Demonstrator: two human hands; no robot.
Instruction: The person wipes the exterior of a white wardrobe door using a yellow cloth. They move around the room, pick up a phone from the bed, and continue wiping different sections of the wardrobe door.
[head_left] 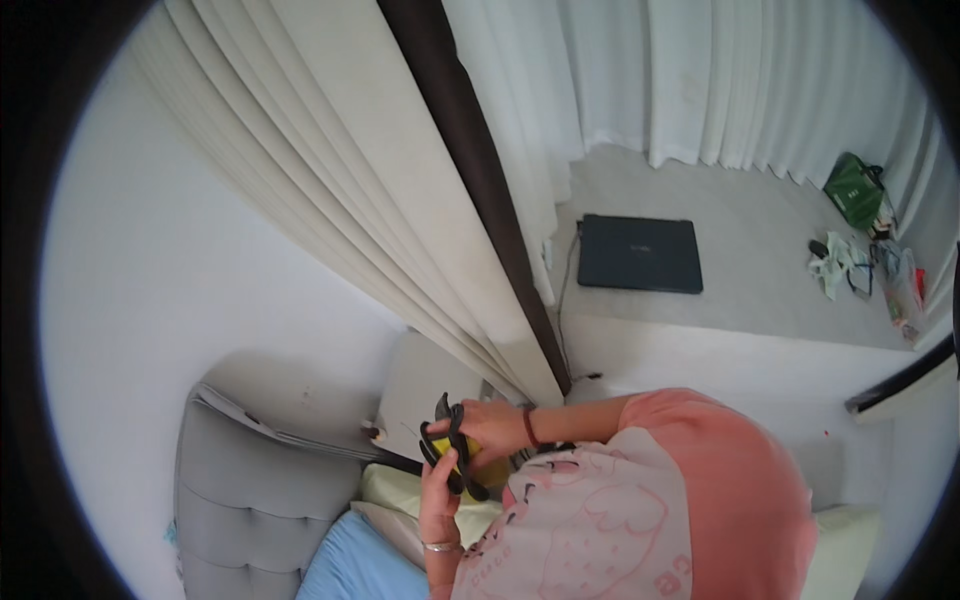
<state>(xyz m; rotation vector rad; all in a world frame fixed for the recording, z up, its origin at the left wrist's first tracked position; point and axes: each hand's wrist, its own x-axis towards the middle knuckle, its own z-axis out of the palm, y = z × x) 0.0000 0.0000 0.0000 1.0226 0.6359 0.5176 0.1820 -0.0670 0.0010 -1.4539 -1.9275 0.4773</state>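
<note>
In front of my pink-and-white shirt, both hands hold a black-and-yellow thing (457,445). It has several curved black arms or loops around a yellow middle; its kind I cannot make out. My left hand (438,487), below a silver bangle, grips its lower side, with the thumb against the black part. My right hand (488,428), with a dark red band at the wrist, closes on its upper side, and the fingers are partly hidden behind it.
A grey padded headboard (250,490) rises at the lower left beside blue (355,565) and pale green pillows. A small white bedside table (425,370) stands behind my hands, next to a long curtain (400,220). On a ledge lie a closed dark laptop (640,254), a green bag (855,190) and crumpled cloth (838,262).
</note>
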